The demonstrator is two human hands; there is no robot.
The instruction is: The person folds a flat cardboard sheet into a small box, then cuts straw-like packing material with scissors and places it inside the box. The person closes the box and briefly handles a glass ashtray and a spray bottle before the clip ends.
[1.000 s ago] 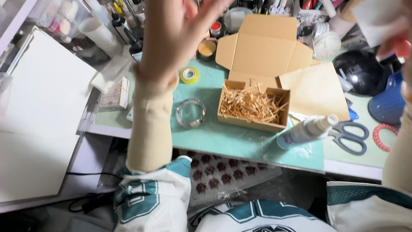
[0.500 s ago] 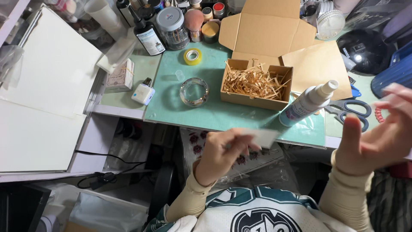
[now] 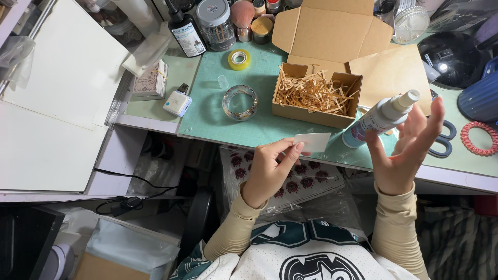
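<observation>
The left hand [image 3: 267, 173] pinches a small white card [image 3: 312, 141], flat and rectangular, between thumb and fingers [image 3: 290, 155], holding it at the near edge of the counter [image 3: 207, 116], which is topped with a smooth green cutting mat. The right hand [image 3: 407, 150] is raised with its fingers spread open and its palm turned toward the card, gripping nothing; it hovers just beside a slim white spray bottle [image 3: 381, 116] with a rounded cap that stands on the mat. Behind the card sits an open brown cardboard box [image 3: 324, 67] filled with curly straw-coloured paper shreds [image 3: 314, 93]. Left of the box lie a clear, glassy ring [image 3: 240, 102] and a yellow tape roll [image 3: 239, 59]. Dark-handled scissors [image 3: 441, 142] lie at the right.
</observation>
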